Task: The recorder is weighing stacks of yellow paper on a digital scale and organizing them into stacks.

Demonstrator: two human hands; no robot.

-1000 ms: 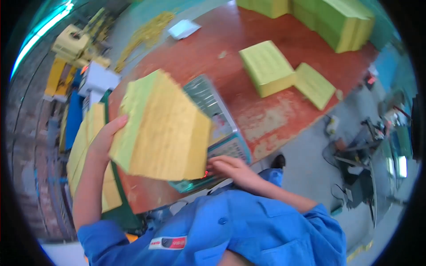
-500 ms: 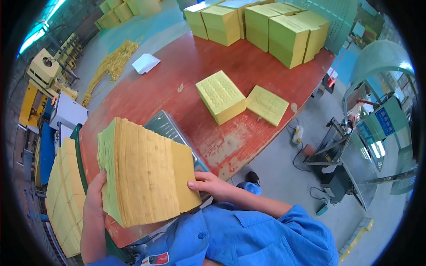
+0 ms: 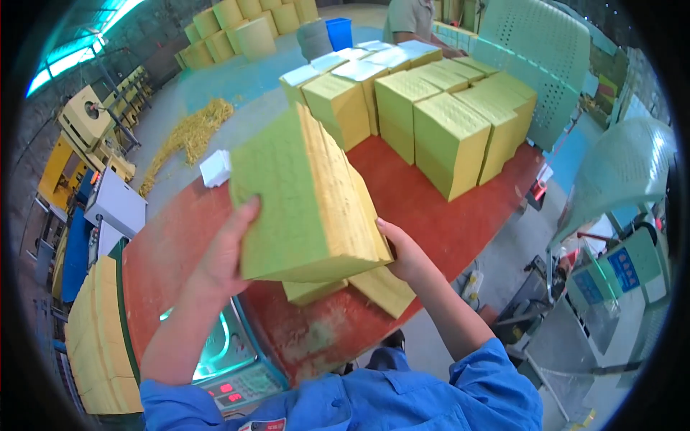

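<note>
Between my two hands a thick stack of yellow paper sheets (image 3: pixel 280 208) is held up in the air over the red table (image 3: pixel 180 237), tilted. My left hand (image 3: pixel 226 248) clasps its left side, thumb on the broad yellow-green face. On the right edge, my right hand (image 3: pixel 404 251) grips it with the thumb in front. Partly hidden below it, a smaller yellow paper block (image 3: pixel 313 291) and a thin flat yellow stack (image 3: pixel 388 291) lie on the table. A digital weighing scale (image 3: pixel 241 384) with a shiny metal plate and red lit digits sits under my left forearm.
Tall yellow paper stacks (image 3: pixel 449 144) stand in rows at the table's far end, some topped with white sheets. A person (image 3: pixel 410 21) is behind them. White paper (image 3: pixel 215 169) lies on the left edge; more yellow stacks (image 3: pixel 100 337) stand left. A perforated green chair (image 3: pixel 618 172) is right.
Both hands have raised the stack and carried it forward and right, from near my body to above the table. It has turned to show its broad face. The scale is now uncovered.
</note>
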